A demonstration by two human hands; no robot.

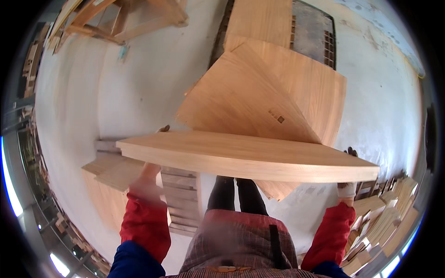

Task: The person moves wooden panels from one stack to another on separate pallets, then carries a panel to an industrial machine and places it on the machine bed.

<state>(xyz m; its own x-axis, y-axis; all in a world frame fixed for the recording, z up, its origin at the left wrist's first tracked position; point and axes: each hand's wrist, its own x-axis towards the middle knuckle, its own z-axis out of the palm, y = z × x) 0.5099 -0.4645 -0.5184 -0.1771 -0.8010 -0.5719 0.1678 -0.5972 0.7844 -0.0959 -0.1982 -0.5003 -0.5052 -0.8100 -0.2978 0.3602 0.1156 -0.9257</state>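
Observation:
A broad, thick light-wood panel [250,155] is held level in front of my body. Stepped edges at its left end suggest more than one layer, though I cannot tell for certain. My left hand [150,170] grips the left part from below, and dark fingertips show over the far edge. At the right end, my right hand [346,189] holds the panel the same way, in what looks like a glove with dark fingertips. The panel hides most of both hands. Beyond it, a wooden board [250,92] lies askew on another wooden board [315,83].
Those boards rest over a dark-framed pallet [315,34]. Left of my legs, smaller boards [113,169] lie by a slatted pallet [181,197]. Stacked timber pieces [382,217] stand at the right. A wooden frame [120,21] is at the far left on the pale floor [139,88].

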